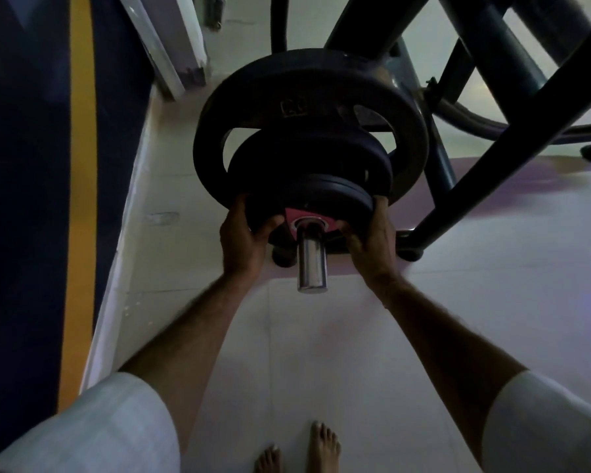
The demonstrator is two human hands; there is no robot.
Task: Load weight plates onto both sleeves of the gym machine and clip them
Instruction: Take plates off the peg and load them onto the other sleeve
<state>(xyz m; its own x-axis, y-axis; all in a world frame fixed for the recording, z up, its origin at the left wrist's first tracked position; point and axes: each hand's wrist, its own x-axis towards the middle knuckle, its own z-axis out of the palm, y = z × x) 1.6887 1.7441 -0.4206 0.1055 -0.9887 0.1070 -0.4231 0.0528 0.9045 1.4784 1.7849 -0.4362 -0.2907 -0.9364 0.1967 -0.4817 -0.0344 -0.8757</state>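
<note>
Seen from above, both bare forearms reach forward, and the left hand [241, 238] and right hand [369, 240] curl around opposite edges of a small black weight plate [307, 199]. The plate sits on the machine's chrome sleeve [311, 264], touching two larger plates [287, 97] behind it. The sleeve's end sticks out between the wrists.

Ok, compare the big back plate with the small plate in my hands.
The large black round weight plate is wider than the small black round plate. The large plate has grip holes; the small plate shows none. The large plate sits innermost; the left hand and right hand grip the small plate. Both ride the chrome sleeve.
</note>
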